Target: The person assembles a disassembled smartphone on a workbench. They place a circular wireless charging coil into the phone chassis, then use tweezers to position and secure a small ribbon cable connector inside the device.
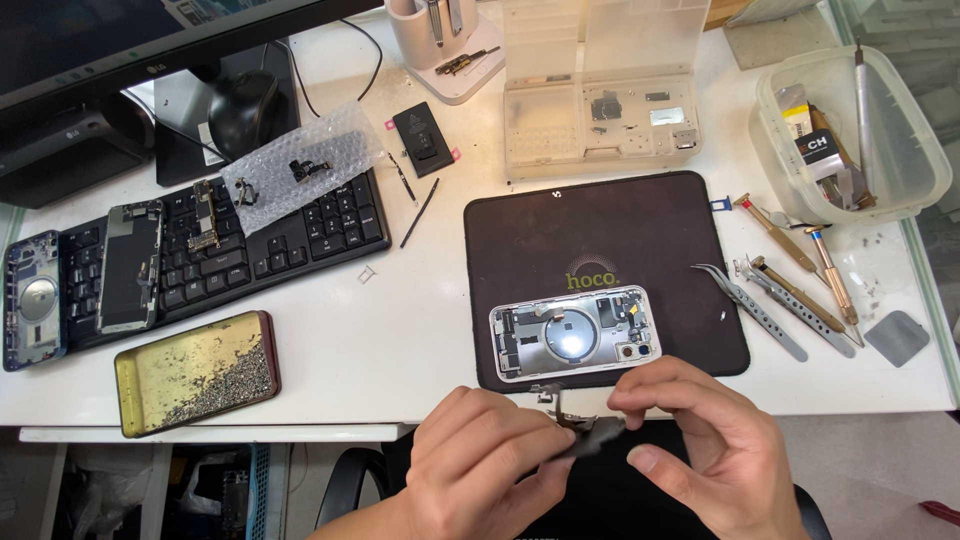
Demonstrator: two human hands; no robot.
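Observation:
An opened silver phone housing point(574, 333) lies face up on a black work mat point(600, 230), showing a round coil and small inner parts. Just below the mat's front edge, my left hand point(480, 465) and my right hand point(700, 440) meet over a small dark flat part with a thin flex cable point(585, 432). Both hands pinch this part between thumb and fingertips, off the table edge and close to my body.
Tweezers and screwdrivers point(790, 285) lie right of the mat, beside a plastic tub of tools point(850, 130). A clear parts box point(600, 110) stands behind the mat. Left: a black keyboard point(250, 235) carrying phone parts, a blue phone frame point(32, 300), a tin of screws point(195, 370).

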